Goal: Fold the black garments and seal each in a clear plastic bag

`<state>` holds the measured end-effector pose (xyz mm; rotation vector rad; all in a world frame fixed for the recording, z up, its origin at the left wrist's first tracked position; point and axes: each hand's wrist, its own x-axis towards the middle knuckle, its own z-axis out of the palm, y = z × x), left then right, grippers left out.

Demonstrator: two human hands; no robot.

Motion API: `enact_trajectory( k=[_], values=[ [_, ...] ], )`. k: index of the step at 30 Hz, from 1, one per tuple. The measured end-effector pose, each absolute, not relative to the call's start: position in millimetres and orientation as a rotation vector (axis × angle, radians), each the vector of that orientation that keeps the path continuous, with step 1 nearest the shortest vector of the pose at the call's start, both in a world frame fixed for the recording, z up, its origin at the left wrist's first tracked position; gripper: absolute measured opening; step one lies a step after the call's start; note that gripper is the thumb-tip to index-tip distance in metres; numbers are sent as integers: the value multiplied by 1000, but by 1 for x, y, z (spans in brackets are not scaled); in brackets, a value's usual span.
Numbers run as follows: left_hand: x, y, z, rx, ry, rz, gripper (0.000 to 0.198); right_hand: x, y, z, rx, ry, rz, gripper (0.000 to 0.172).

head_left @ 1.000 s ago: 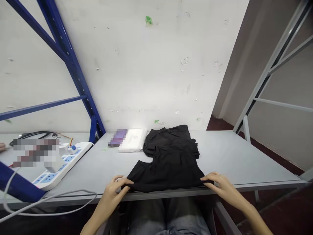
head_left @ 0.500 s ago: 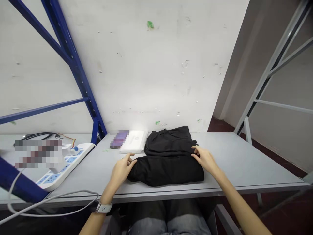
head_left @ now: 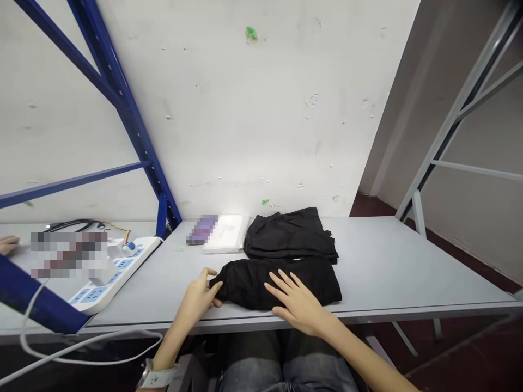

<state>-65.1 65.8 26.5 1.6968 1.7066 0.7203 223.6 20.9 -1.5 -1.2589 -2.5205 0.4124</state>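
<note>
A folded black garment lies lengthwise along the front edge of the table. My left hand holds its left end, thumb on the cloth and fingers curled at the edge. My right hand lies flat on the middle of the garment with fingers spread. Just behind is a second piece of black clothing, loosely folded and wrinkled; its kind does not show. A small white mark peeks out between the two.
Behind to the left lie a flat white package and a blurred purple item. A white power strip with plugs and a white cable sits by the blue frame. Another person's hand shows at far left.
My right hand has moved left from the garment's right end and now lies flat on its middle. My left hand has shifted slightly down. Another person's hand has appeared at far left.
</note>
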Motion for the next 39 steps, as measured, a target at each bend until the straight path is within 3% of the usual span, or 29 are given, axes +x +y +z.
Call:
enact_trajectory(
  k=[4,7,10,13,17,22,27,32,39],
  values=[
    [-62,62,46,1590,1590,1010,49,223,22,-5,-1268,-2545,435,57],
    [-42,57,68,1673,1571,1167,46,219,26,-4,-1229,-2530,476,57],
    [-6,52,81,1733,1437,1293,44,209,34,-8,-1140,-2372,594,71],
    [33,46,80,1805,1199,1245,41,205,42,-16,-1118,-1884,663,84],
    [54,39,61,1996,951,1008,41,218,36,-18,-1138,-1458,508,70],
    [22,47,34,2032,1343,1053,38,243,11,-5,-1255,-1943,139,55],
    [0,54,15,1905,1591,766,42,246,2,-13,-1276,-2436,16,56],
    [20,52,3,1904,1538,799,52,242,4,-20,-1288,-2501,-53,59],
    [2,61,16,1957,1644,941,51,260,5,-15,-1351,-2303,-285,58]
  ],
)
